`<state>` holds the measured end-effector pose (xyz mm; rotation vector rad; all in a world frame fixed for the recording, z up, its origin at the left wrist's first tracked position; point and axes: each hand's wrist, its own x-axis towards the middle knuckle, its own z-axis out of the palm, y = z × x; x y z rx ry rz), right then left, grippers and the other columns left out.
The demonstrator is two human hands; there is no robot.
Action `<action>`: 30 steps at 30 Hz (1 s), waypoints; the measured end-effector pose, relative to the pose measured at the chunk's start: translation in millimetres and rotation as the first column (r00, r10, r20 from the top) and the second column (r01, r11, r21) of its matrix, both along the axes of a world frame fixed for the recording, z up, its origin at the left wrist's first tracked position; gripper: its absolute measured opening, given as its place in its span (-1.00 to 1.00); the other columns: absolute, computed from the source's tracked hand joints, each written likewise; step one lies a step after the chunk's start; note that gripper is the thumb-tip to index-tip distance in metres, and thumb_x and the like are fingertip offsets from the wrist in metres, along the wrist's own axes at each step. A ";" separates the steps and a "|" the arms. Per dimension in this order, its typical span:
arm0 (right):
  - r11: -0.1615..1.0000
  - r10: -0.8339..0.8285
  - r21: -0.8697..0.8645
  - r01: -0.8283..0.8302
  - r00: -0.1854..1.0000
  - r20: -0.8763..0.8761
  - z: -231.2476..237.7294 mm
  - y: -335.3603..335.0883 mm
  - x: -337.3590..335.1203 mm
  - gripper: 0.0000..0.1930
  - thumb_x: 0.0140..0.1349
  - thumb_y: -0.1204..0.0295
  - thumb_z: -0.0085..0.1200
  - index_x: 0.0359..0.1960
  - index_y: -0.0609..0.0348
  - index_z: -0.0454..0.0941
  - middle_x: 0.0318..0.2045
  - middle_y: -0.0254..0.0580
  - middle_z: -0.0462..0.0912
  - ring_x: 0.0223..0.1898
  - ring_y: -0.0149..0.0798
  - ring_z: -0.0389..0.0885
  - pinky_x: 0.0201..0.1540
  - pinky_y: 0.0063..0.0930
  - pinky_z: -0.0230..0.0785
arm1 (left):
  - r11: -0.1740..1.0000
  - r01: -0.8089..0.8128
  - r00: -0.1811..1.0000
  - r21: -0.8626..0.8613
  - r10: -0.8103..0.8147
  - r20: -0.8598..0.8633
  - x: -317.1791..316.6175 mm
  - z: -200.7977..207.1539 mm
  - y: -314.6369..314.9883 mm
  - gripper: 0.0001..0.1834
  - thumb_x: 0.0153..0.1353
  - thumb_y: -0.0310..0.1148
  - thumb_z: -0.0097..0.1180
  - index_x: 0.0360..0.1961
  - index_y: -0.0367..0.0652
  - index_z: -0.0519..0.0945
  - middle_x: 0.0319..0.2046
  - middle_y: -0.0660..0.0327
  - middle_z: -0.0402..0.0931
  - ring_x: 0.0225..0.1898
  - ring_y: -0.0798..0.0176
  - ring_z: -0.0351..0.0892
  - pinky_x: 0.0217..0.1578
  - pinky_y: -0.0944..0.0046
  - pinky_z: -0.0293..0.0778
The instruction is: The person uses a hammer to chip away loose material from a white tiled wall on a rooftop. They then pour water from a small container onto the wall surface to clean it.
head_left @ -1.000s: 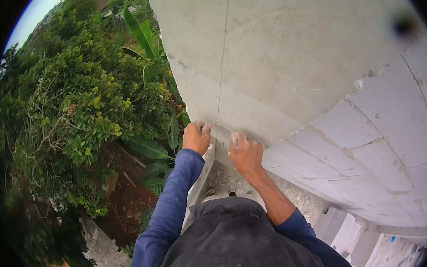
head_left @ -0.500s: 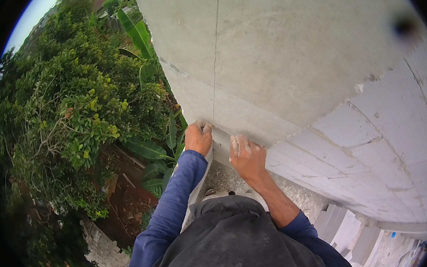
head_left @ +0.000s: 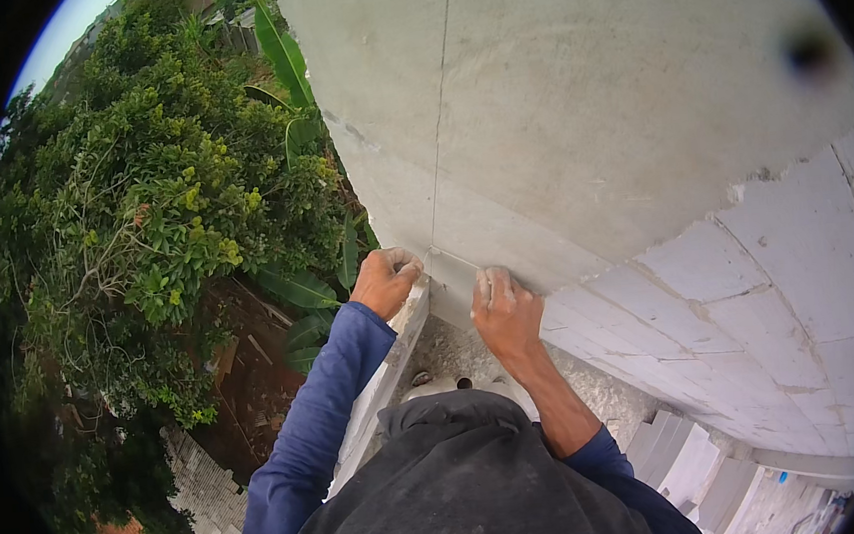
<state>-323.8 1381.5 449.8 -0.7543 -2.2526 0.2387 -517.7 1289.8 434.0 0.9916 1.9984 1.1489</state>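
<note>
Ahead of me stands a grey plastered wall, with a thin dark line running down its face toward my hands. A fine pale string spans the gap between my hands, close to the wall's lower part. My left hand is closed in a pinch at the string's left end, above the top of a narrow low wall. Fingers curled and dusty, my right hand grips the string's other end beside the plaster. The fingertips of both hands are partly hidden.
Bare pale blockwork continues the wall at right. Beyond the low wall at left is a drop to trees, banana leaves and reddish soil. Grey boards or slabs lie at lower right. A rough floor is below me.
My left hand has shifted left and slightly down, away from the dark line's lower end. My right hand has moved slightly right. The gap between them is wider, and more of the low wall shows.
</note>
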 end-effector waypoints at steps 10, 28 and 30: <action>1.000 -0.024 0.000 0.024 0.997 -0.072 11.0 0.0 1.7 -0.93 0.17 0.52 0.21 -0.35 0.23 0.58 -0.57 -0.02 0.65 -0.59 0.02 0.66 -0.55 -0.22 0.50 | 0.994 -0.105 0.994 -0.004 0.105 0.006 3.8 -7.9 19.1 -0.72 0.21 -0.32 0.13 -0.29 -0.38 0.68 -0.55 -0.04 0.61 -0.47 0.08 0.63 -0.32 0.11 0.51; 0.987 -0.148 -0.064 0.151 0.988 0.050 -35.9 -5.7 13.4 -0.88 0.25 0.42 0.12 -0.40 0.19 0.55 -0.66 0.03 0.63 -0.67 0.09 0.63 -0.63 -0.12 0.49 | 0.994 0.086 0.981 -0.073 -0.071 0.182 -21.8 -7.3 7.7 -0.65 0.23 -0.24 0.19 -0.31 -0.42 0.67 -0.60 0.15 0.52 -0.51 0.32 0.45 -0.41 0.17 0.42; 0.987 -0.147 -0.066 0.149 0.989 0.035 -37.8 -5.6 14.2 -0.88 0.25 0.42 0.12 -0.39 0.19 0.55 -0.66 0.04 0.63 -0.67 0.09 0.63 -0.63 -0.11 0.49 | 0.996 0.085 0.984 -0.019 -0.081 0.156 -21.6 -10.8 7.5 -0.66 0.23 -0.25 0.17 -0.33 -0.42 0.66 -0.60 0.14 0.51 -0.52 0.31 0.45 -0.42 0.17 0.42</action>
